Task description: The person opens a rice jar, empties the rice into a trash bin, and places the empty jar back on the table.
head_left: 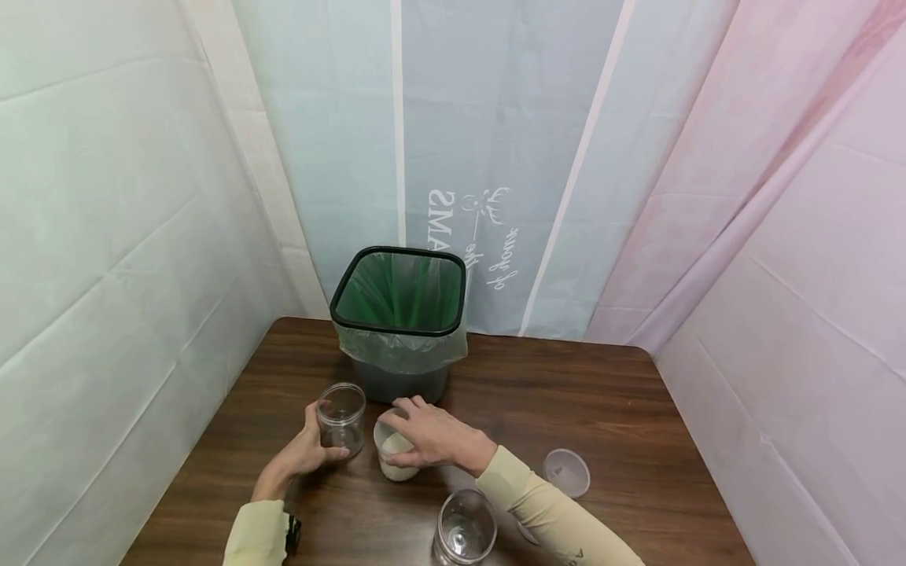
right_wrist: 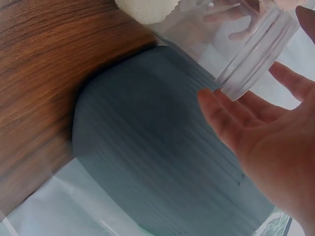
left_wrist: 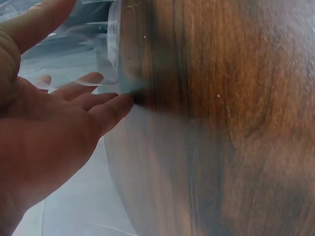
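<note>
My left hand (head_left: pixel 304 446) grips a clear plastic jar (head_left: pixel 343 417) from its left side, thumb in front and fingers behind. The left wrist view shows the lower part of this jar (left_wrist: pixel 74 56) between thumb and fingers. Just to its right, my right hand (head_left: pixel 433 436) holds a second clear jar (head_left: pixel 393 465) near its rim from above. White contents (right_wrist: pixel 148 9) fill the bottom of that second jar. Its threaded rim (right_wrist: pixel 253 54) lies against my right fingers in the right wrist view. Whether either jar touches the table is hard to tell.
Behind the jars stands a grey bin (head_left: pixel 399 381) with a black rim and a clear liner. A third clear jar (head_left: pixel 465 534) is at the table's near side. A round translucent lid (head_left: pixel 567 473) lies right of my right forearm, which partly covers another clear piece.
</note>
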A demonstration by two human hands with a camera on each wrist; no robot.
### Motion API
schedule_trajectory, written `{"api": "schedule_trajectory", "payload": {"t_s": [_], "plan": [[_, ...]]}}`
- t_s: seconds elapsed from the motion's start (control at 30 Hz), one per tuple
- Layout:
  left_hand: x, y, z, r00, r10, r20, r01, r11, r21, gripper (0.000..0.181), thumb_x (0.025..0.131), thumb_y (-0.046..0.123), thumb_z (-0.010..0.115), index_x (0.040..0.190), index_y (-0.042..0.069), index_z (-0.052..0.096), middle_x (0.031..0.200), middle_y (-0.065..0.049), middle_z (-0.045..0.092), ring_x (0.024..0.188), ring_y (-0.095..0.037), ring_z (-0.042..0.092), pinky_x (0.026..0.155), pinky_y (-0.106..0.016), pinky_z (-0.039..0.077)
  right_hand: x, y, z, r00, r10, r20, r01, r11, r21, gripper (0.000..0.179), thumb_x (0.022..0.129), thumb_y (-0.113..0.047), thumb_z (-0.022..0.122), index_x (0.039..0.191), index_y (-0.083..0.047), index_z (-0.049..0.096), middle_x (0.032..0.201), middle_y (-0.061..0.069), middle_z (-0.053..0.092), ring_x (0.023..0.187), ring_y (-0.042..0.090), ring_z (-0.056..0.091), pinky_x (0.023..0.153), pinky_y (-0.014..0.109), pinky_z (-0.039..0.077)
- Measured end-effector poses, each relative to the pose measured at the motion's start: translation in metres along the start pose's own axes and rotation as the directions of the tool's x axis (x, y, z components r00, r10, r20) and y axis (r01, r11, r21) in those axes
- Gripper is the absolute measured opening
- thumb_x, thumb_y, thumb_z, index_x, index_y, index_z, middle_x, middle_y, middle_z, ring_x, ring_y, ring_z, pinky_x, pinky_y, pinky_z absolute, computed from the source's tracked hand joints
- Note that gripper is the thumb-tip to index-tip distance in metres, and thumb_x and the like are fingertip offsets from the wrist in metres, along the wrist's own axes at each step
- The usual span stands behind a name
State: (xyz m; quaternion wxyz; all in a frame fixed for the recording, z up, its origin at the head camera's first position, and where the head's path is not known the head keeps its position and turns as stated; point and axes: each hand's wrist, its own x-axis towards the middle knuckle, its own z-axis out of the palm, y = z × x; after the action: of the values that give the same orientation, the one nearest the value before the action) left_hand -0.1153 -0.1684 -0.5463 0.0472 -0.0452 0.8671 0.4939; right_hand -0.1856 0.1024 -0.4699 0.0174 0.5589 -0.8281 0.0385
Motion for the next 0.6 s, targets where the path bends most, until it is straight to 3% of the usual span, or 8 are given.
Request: {"api": "schedule_trajectory", "payload": {"t_s": [0.23,0.6], "plan": [[0.0012,-0.0022,-0.0016,0.999,-0.034,-0.019,0.036,0.995,0.095,0.103,0.075,0.018,0.087,0.142,0.001,0.010,0.128,-0.041,0.049,0.126,-0.051,0.048,0.104,-0.058,0.038,0.0017,-0.0019,0.0033,1.000,-0.015,-0.011,0.014,0.999,-0.031,0.060,0.091,-0.058,0.059,0.140,-0.025,0.048,0.135,0.006,0.052,0.108,0.020,0.054,0.078,0.027,0.053],[0.0004,-0.0086,0.0004,0.999,-0.042,-0.034,0.044,0.996,0.078,0.102,0.073,0.016,0.088,0.141,-0.001,0.014,0.131,-0.039,0.048,0.128,-0.052,0.046,0.105,-0.059,0.037,0.0037,-0.0018,0.0086,0.999,0.009,0.031,-0.009,1.000,0.010,0.068,0.089,-0.056,0.064,0.145,-0.027,0.041,0.140,0.009,0.048,0.112,0.023,0.054,0.076,0.030,0.055]]}}
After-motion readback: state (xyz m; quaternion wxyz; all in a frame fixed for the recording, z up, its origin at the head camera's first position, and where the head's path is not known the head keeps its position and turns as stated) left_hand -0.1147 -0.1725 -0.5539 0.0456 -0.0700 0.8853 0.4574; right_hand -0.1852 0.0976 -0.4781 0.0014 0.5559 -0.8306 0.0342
